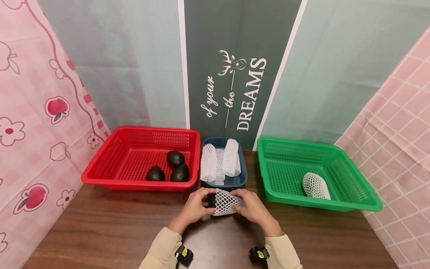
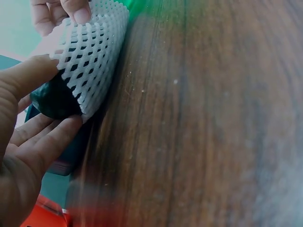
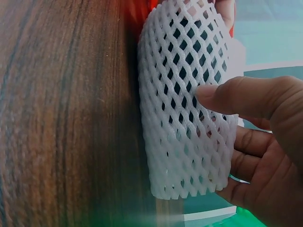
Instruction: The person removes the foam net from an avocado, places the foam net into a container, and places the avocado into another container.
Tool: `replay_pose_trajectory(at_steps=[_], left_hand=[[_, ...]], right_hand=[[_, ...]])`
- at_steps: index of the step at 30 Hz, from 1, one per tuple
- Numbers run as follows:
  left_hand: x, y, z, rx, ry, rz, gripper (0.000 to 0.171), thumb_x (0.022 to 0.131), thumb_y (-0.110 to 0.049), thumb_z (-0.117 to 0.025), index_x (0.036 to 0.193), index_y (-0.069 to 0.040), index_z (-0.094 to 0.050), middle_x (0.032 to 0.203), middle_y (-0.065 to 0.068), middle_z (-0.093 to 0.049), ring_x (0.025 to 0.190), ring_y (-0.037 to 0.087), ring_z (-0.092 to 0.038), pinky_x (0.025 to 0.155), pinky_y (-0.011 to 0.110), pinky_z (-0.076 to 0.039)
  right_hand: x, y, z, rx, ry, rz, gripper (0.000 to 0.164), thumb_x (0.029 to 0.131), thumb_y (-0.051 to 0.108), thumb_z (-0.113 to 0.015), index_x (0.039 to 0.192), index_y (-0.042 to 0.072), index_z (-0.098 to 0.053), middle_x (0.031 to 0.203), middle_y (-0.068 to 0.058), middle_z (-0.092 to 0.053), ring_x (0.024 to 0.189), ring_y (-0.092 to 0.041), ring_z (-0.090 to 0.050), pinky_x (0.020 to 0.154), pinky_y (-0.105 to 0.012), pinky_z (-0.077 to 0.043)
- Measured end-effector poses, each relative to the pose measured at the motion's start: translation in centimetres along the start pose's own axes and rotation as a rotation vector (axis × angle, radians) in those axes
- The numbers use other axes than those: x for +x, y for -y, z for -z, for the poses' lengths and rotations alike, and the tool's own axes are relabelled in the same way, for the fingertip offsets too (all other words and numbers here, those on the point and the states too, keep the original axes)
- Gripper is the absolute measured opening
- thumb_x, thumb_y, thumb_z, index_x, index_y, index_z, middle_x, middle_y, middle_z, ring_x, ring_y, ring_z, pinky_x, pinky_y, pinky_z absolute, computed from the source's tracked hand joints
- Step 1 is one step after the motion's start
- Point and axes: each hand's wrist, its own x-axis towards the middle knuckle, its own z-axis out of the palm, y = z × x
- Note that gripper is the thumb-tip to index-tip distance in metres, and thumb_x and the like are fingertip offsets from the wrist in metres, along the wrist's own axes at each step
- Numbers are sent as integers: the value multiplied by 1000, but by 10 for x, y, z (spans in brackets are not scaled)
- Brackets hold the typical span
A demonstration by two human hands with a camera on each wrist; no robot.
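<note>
A dark avocado [image 2: 53, 98] lies partly inside a white foam net sleeve [image 1: 226, 203], close over the table in front of the blue basket. My left hand [image 1: 195, 207] grips the avocado's bare end, its thumb and fingertips right at the sleeve's open edge. From the other side, my right hand [image 1: 252, 206] holds the sleeve, the thumb pressing on the mesh and the fingers behind it. In the right wrist view the avocado shows dark through the upper mesh, while the lower part of the sleeve is hollow.
Several avocados [image 1: 175, 158] sit in a red basket [image 1: 141, 184] at the left. Spare foam net sleeves [image 1: 209, 162] fill the small blue basket [image 1: 239, 181] at centre. On the right, a green basket [image 1: 285, 175] contains one sleeved avocado [image 1: 315, 185]. Curtains stand behind the brown table [image 1: 111, 228].
</note>
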Motion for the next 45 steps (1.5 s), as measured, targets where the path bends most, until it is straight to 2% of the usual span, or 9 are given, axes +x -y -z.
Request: replay_pose_trajectory(at_steps=[9, 17, 24, 31, 34, 39, 45], left_hand=[[-2, 1, 0, -12, 17, 6, 53, 62, 8, -80, 112, 1, -61, 101, 9, -57, 93, 25, -58, 70, 23, -51], [-11, -6, 6, -30, -9, -35, 51, 60, 3, -83, 106, -2, -63, 101, 7, -58, 86, 22, -61, 67, 24, -52], [-15, -8, 12, -74, -45, -37, 54, 59, 7, -83, 108, 4, -62, 99, 15, -60, 83, 33, -62, 66, 37, -54], [-22, -7, 22, -63, -36, -2, 53, 60, -4, -87, 107, -6, -63, 100, 5, -62, 82, 22, -63, 66, 27, -53], [-24, -7, 27, -53, -40, 9, 52, 60, -5, -86, 106, -8, -63, 103, 5, -62, 82, 22, -63, 66, 26, -53], [-27, -8, 35, -49, -39, 64, 51, 60, -7, -86, 105, -11, -63, 103, 4, -63, 82, 21, -63, 65, 26, -53], [-33, -8, 43, -54, -44, 107, 50, 61, -9, -87, 104, -11, -62, 104, 5, -62, 85, 22, -62, 66, 25, -52]], right_hand=[[-3, 1, 1, 0, -4, 15, 30, 71, 2, -76, 100, 6, -66, 99, -4, -64, 92, -20, -59, 79, -39, -47], [-11, 1, 9, 45, -25, 35, 21, 72, 3, -76, 88, 13, -69, 85, 6, -65, 78, -9, -59, 70, -31, -49], [-12, 0, 15, 42, -54, 63, 18, 72, 2, -76, 85, 13, -69, 82, 6, -65, 75, -7, -59, 68, -30, -49], [-15, -2, 18, 12, -62, 36, 19, 72, 1, -75, 84, 15, -69, 83, 7, -64, 76, -7, -58, 69, -30, -49], [-15, -3, 20, 2, -77, 44, 19, 72, 0, -75, 83, 15, -68, 82, 7, -64, 75, -7, -58, 67, -30, -49], [-17, -7, 23, 0, -94, 52, 19, 72, 0, -75, 83, 15, -69, 81, 6, -65, 74, -8, -58, 66, -30, -49], [-24, -13, 28, 22, -84, -27, 18, 75, 1, -74, 86, 14, -69, 84, 8, -65, 77, -9, -59, 68, -30, -48]])
